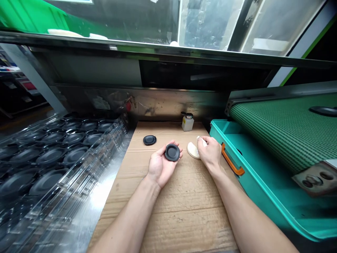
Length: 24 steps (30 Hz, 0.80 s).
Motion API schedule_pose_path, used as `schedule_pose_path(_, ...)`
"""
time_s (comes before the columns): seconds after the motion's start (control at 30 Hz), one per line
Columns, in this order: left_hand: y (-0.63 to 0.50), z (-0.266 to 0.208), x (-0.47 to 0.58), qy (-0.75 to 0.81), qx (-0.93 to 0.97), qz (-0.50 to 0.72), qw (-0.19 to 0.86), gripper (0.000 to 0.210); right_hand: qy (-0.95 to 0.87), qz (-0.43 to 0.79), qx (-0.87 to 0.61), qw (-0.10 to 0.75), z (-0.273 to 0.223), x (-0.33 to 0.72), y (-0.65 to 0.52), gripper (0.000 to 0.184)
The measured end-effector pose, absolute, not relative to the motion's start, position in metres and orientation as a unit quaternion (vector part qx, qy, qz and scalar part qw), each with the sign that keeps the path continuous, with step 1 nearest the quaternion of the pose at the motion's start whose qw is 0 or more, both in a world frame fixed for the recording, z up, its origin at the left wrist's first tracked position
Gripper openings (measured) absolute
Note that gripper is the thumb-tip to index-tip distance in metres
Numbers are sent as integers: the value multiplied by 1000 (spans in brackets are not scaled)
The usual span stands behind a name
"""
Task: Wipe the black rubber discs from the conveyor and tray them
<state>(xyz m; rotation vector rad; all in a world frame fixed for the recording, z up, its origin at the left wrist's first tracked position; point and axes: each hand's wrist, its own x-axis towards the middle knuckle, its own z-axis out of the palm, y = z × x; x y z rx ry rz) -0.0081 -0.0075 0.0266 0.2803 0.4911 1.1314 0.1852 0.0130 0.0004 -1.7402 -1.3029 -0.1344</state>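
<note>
In my left hand [162,167], palm up, lies a round black plastic part [172,152] with a raised rim, its edge held by the fingers. My right hand [210,151] is closed in a pinch on a small white wipe [200,139], partly hidden by the fingers. Beneath that hand is a round white pad [193,150], its right side covered from sight. Another black part [150,140] rests on the cardboard [184,203], farther off to the left. A small bottle with a dark lid [187,123] stands at the cardboard's far end.
Clear plastic trays [79,186] with several black parts stand at left. To the right sits a teal bin [263,189] with an orange handle [233,161]. A green conveyor belt [284,119] overhangs it, carrying a black part [323,111]. A metal ledge [158,52] crosses above.
</note>
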Motion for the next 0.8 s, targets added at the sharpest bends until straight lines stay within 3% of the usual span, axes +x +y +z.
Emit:
schedule_pose_path(0.2, -3, 22, -10, 205, 107, 544, 806, 26, -611, -10, -610, 505, 18, 143, -9, 27)
schedule_pose_path(0.4, -4, 17, -8, 201, 114, 551, 802, 28, -781, 17, -516, 352, 26, 102, -34, 15)
schedule_pose_path(0.5, -3, 16, -7, 210, 103, 550, 801, 28, -787, -12, -542, 292, 29, 112, -32, 16)
schedule_pose_path(0.7, 4, 18, -14, 234, 47, 562, 792, 31, -685, -44, -640, 345, 33, 152, -18, 20)
schedule_pose_path(0.8, 7, 19, -18, 221, -1, 559, 799, 33, -641, -53, -690, 333, 31, 169, -11, 22)
